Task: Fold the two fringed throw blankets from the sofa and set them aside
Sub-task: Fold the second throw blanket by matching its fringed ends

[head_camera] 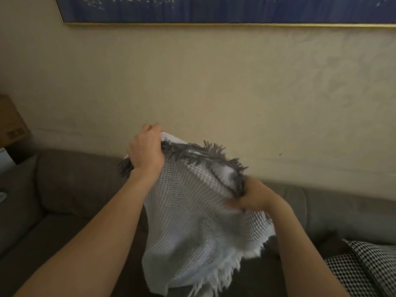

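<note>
- The pale waffle-knit throw blanket (192, 215) is held up in the air in front of the person, above the seat of the brown sofa (70, 189); it hangs bunched, not flat
- The left hand (145, 152) is the higher one, fingers curled over the blanket's top edge in a firm grip, beside the grey fringe (205, 150)
- The right hand (255, 198) sits lower and to the right, blurred, but it looks closed on a gathered fold of the same fringed edge
- A white fringe (214, 275) dangles at the bottom, so the cloth seems already doubled once
- My read: this is mid-fold on the first blanket, with the hands sorting out the top edge
- Next, the two hands need to part along that edge to pull it taut, match the corners, then bring them together for another fold
- The loose knit will sag and slip, so corners want a tight pinch
- A black-and-white checked fabric (368, 266) lies on the sofa at right; whether it is the second throw or a cushion I cannot tell
</note>
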A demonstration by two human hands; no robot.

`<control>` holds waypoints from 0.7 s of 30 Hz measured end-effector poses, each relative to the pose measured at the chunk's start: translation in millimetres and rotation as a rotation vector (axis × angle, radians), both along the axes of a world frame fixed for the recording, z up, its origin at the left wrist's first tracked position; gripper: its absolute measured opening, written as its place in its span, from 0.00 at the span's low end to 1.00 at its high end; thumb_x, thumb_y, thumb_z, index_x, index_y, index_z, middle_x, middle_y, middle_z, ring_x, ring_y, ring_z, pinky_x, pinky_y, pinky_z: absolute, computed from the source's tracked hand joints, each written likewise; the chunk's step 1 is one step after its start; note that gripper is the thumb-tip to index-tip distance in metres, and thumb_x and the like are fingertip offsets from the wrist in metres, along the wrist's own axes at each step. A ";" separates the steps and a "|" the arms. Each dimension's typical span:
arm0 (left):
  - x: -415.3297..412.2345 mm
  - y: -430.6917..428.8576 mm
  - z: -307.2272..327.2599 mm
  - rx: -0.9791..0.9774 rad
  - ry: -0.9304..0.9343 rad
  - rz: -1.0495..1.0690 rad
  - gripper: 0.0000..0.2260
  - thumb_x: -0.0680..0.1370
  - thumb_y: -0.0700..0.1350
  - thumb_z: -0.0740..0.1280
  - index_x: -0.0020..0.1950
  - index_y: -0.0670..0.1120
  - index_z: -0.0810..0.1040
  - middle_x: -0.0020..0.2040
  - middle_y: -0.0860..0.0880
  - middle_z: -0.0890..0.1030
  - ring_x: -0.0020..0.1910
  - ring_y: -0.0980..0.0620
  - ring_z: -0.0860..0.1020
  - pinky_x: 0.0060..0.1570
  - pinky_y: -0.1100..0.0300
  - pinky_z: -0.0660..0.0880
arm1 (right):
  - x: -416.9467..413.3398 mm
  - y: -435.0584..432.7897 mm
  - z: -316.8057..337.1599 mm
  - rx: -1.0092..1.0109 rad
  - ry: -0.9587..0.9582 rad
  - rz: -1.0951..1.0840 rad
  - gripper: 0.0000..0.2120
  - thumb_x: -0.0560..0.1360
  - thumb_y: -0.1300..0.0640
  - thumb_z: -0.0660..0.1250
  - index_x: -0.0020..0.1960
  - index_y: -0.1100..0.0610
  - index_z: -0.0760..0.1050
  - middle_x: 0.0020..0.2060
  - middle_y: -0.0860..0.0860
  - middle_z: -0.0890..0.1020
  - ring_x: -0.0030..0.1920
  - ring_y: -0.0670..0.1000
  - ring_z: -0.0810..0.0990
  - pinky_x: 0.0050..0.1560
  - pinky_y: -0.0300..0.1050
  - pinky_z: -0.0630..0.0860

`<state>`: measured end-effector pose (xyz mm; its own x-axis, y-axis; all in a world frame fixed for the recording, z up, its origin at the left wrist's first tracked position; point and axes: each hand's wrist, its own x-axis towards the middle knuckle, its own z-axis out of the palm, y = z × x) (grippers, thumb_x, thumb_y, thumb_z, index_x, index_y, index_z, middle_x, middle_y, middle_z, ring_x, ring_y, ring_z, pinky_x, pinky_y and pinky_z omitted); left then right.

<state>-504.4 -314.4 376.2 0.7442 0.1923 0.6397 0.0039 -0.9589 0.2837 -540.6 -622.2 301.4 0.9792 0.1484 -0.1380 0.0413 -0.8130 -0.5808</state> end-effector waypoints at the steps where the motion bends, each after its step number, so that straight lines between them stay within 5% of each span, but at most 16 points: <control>1: 0.3 -0.4 1.1 -0.011 -0.006 0.006 0.13 0.78 0.29 0.65 0.54 0.45 0.79 0.52 0.43 0.79 0.42 0.38 0.79 0.37 0.48 0.69 | -1.0 -2.2 -0.1 -0.022 0.055 0.024 0.24 0.65 0.44 0.83 0.46 0.62 0.81 0.36 0.56 0.85 0.37 0.56 0.86 0.35 0.55 0.82; 4: -0.6 -3.3 -0.2 -0.052 -0.024 0.011 0.13 0.78 0.29 0.65 0.55 0.45 0.81 0.52 0.43 0.80 0.42 0.38 0.78 0.37 0.49 0.67 | -4.1 2.8 -3.3 -0.082 -0.273 -0.343 0.12 0.70 0.52 0.75 0.35 0.55 0.73 0.28 0.54 0.75 0.30 0.60 0.76 0.31 0.51 0.71; 6: -1.3 -4.0 -3.1 -0.059 -0.016 0.043 0.12 0.79 0.29 0.65 0.54 0.44 0.81 0.50 0.43 0.80 0.39 0.43 0.74 0.37 0.50 0.66 | -4.7 6.6 -5.8 -0.110 -0.434 -0.431 0.10 0.72 0.57 0.72 0.35 0.54 0.74 0.26 0.51 0.76 0.28 0.57 0.76 0.29 0.47 0.73; 10: 4.0 3.3 -6.8 -0.078 -0.010 0.086 0.10 0.80 0.31 0.66 0.54 0.45 0.80 0.50 0.44 0.80 0.41 0.41 0.76 0.39 0.50 0.67 | -4.8 -3.3 -11.8 0.164 -0.144 -0.008 0.32 0.71 0.45 0.82 0.28 0.58 0.63 0.20 0.47 0.65 0.23 0.48 0.64 0.28 0.45 0.63; 16: 12.5 13.7 -24.3 -0.028 0.216 0.094 0.08 0.82 0.40 0.69 0.61 0.46 0.80 0.55 0.41 0.78 0.51 0.37 0.79 0.42 0.49 0.68 | -12.8 15.7 -6.2 0.531 -0.266 -0.149 0.27 0.76 0.48 0.79 0.34 0.57 0.63 0.26 0.52 0.63 0.28 0.50 0.61 0.30 0.41 0.60; 19: 16.1 32.2 -38.3 -0.024 0.411 0.064 0.11 0.79 0.54 0.72 0.55 0.49 0.83 0.55 0.40 0.81 0.56 0.36 0.79 0.48 0.47 0.71 | -16.1 20.4 7.3 0.677 -0.170 -0.040 0.27 0.72 0.43 0.80 0.36 0.63 0.71 0.31 0.57 0.69 0.33 0.50 0.68 0.35 0.44 0.66; 21: 13.5 40.1 -45.2 -0.068 0.542 0.067 0.23 0.75 0.68 0.69 0.50 0.49 0.84 0.56 0.40 0.83 0.60 0.34 0.79 0.56 0.43 0.74 | -12.6 16.9 11.6 0.738 -0.175 -0.033 0.35 0.67 0.36 0.81 0.44 0.70 0.78 0.35 0.65 0.76 0.38 0.53 0.74 0.39 0.52 0.71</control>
